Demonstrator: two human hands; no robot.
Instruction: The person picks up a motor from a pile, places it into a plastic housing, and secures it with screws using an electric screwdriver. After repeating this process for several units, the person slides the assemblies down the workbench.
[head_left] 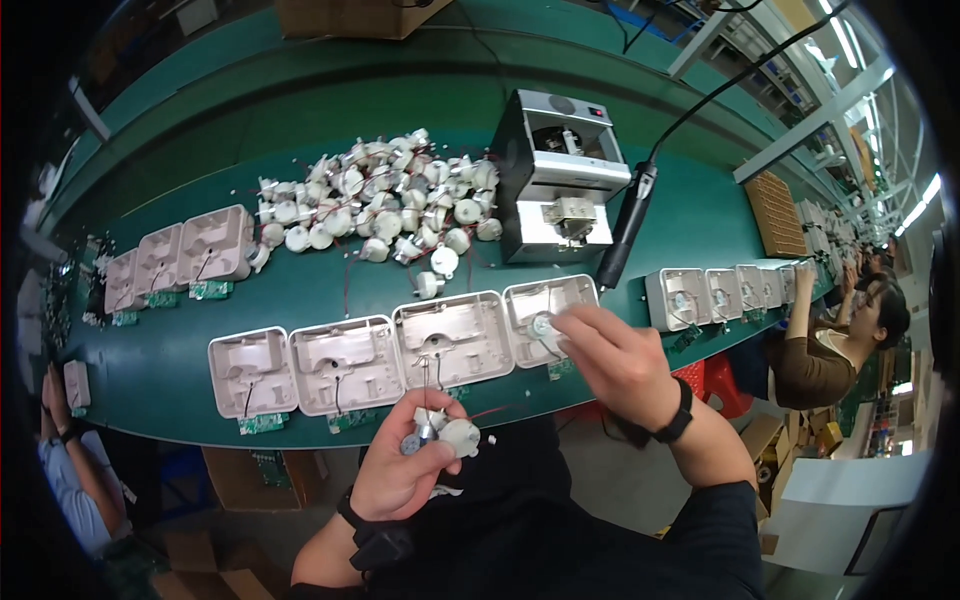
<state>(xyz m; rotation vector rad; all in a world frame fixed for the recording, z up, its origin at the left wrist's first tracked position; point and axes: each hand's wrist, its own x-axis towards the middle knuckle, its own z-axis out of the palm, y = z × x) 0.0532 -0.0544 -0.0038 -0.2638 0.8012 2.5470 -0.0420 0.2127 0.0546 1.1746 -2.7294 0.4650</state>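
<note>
My left hand (390,478) is closed around small white motor units (461,437) with silver metal cans and thin wires, in front of the table's near edge. My right hand (628,368) reaches over the rightmost housing (575,291) of the near row, its fingers drawn together beside a round white part (543,324) inside. Whether the fingertips grip that part or something else is hidden. To the left in that row, open white plastic housings (450,318) stand side by side, each with a black wire inside and a green circuit board (263,424) at its front edge.
A heap of white motor units (375,195) with red wires covers the table's middle. Behind my right hand are a benchtop machine (560,180) and a hanging black electric screwdriver (630,225). More housings (215,240) stand left and right (675,300). A co-worker (825,360) sits at right.
</note>
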